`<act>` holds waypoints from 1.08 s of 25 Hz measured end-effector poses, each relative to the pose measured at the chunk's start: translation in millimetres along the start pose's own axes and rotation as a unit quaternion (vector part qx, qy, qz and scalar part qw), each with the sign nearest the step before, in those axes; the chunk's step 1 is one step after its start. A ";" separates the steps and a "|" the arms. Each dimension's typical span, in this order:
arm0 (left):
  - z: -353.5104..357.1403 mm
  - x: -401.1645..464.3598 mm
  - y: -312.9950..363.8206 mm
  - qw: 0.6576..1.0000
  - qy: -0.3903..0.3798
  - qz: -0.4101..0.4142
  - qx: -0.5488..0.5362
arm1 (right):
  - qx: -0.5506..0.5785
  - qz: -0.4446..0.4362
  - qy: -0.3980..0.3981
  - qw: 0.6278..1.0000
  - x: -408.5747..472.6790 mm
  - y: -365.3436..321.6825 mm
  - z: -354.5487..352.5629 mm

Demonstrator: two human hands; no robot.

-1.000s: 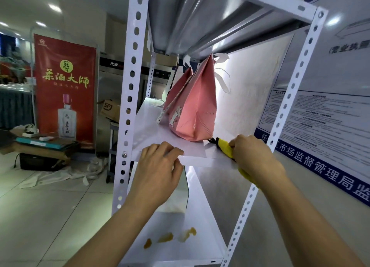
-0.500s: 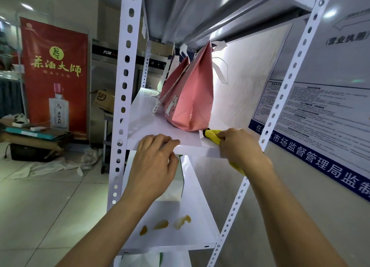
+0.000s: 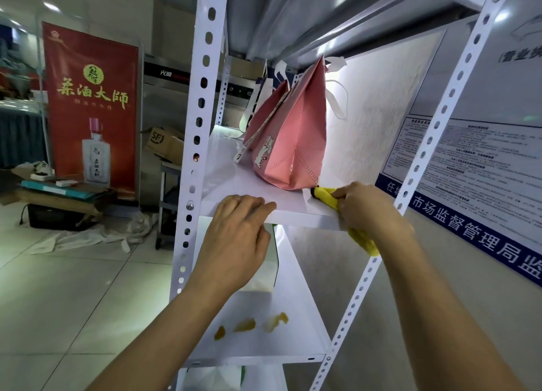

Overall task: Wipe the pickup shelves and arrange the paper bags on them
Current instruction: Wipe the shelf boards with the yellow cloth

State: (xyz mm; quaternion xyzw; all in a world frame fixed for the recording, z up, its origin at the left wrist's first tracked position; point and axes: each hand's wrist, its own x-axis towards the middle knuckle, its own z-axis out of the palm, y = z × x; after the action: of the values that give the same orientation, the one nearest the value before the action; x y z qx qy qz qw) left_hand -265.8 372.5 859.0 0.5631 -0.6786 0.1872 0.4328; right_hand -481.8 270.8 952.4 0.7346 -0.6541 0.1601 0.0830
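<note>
Nearest to the camera, on the lower shelf, three yellowish stains lay in a row, so this level probably was not yet wiped.

Above it, the left hand rested on the front edge of the middle shelf, its fingers lying almost straight over the lip and gripping nothing; I judge it was steadying the rack. The right hand held a yellow cloth, fingers curled round it, at the shelf's right front corner (one end hung down below the wrist).

The cloth's tip was touching the bottom corner of the pink paper bag, which stood upright toward the wall side, probably to leave the front free for wiping. A second pink bag stood just behind it.
</note>
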 end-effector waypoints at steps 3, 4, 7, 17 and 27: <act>3.8 0.9 0.6 1.000 0.005 0.004 0.004 | -0.023 0.015 0.010 1.000 -6.6 -0.5 2.6; 4.7 1.4 0.5 1.000 0.005 0.005 0.003 | -0.026 0.022 -0.007 0.999 2.4 -3.0 -3.0; 1.7 1.2 0.0 1.000 -0.004 0.006 0.007 | -0.022 0.022 -0.068 0.997 25.1 -12.4 -15.9; 5.5 -0.3 -1.8 1.000 0.003 0.017 0.010 | -0.014 -0.001 0.049 0.999 -20.4 -5.0 7.7; -3.5 -0.7 -9.3 0.999 -0.024 0.027 -0.015 | -0.020 -0.060 0.090 0.994 -57.4 -1.4 8.7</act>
State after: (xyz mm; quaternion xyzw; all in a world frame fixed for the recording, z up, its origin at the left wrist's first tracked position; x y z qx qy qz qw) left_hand -255.8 372.7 858.2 0.5424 -0.7064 0.1747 0.4198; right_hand -484.7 321.7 924.7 0.7535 -0.6013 0.2076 0.1659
